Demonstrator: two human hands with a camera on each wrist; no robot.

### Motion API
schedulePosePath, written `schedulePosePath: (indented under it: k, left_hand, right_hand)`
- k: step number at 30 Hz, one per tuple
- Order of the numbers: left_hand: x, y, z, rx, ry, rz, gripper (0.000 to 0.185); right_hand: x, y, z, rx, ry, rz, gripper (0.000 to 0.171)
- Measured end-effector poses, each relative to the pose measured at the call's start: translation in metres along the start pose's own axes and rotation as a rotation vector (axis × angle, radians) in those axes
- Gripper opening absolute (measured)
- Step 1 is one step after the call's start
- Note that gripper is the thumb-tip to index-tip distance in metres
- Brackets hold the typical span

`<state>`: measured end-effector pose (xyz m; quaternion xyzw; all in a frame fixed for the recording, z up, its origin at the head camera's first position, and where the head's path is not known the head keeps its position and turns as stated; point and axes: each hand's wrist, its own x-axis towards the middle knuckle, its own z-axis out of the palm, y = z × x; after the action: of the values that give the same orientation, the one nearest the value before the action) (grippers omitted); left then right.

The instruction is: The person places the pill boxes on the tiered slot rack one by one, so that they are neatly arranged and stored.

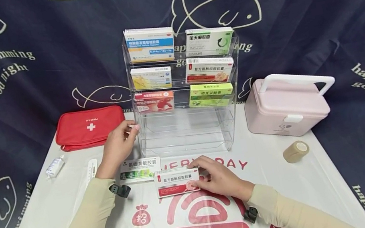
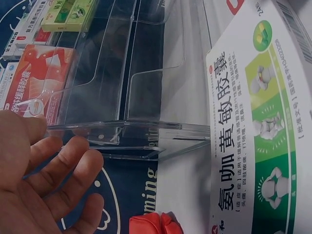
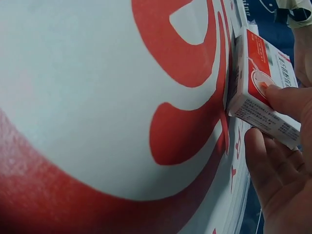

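Six medicine boxes already fill the upper tiers of the clear acrylic rack point(image 1: 185, 129) at 12 o'clock, its lower tiers bare, while the right hand point(image 1: 217, 179) grasps the red-and-white medicine box point(image 1: 177, 181) on the bench point(image 1: 327, 186), and the released left hand point(image 1: 118, 145) touches the rack's 9 o'clock edge beside the green-and-white medicine box point(image 1: 140, 170)

The right hand point(image 1: 220, 180) covers the right end of the red-and-white box point(image 1: 177, 181). That box overlaps a corner of the green box point(image 1: 139, 169). Small print on the boxes in the clear rack point(image 1: 185, 129) is unreadable.
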<state>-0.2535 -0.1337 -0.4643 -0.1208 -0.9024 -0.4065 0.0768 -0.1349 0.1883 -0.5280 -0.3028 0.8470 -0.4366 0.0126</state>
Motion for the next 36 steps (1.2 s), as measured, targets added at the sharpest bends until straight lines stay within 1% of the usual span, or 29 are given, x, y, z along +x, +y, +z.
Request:
schedulePosePath:
  k: [8,15,16,24,29,36]
  left_hand:
    - [0.0010,0.0003,0.0004,0.006,-0.008,-0.012,0.032]
    - [0.0009,-0.0010,0.0014,0.000,-0.011,-0.024,0.032]
    - [0.0008,-0.0007,0.0013,0.000,-0.012,-0.024,0.032]
    - [0.0001,0.0005,0.0010,0.001,-0.001,-0.017,0.033]
    - [0.0001,0.0004,0.0010,0.004,-0.001,-0.017,0.033]
    - [0.0003,-0.0001,0.0015,-0.002,-0.001,-0.018,0.031]
  right_hand:
    - [-0.0028,0.0006,-0.0019,-0.003,0.035,-0.018,0.032]
    - [-0.0041,0.0065,-0.0053,-0.088,0.109,-0.133,0.033]
    - [-0.0044,0.0073,-0.0058,-0.092,0.112,-0.138,0.033]
    - [-0.0055,0.0060,-0.0076,-0.051,0.077,-0.117,0.036]
    - [-0.0056,0.0062,-0.0079,-0.079,0.076,-0.117,0.035]
    - [-0.0051,0.0099,-0.0094,-0.130,0.118,-0.145,0.032]
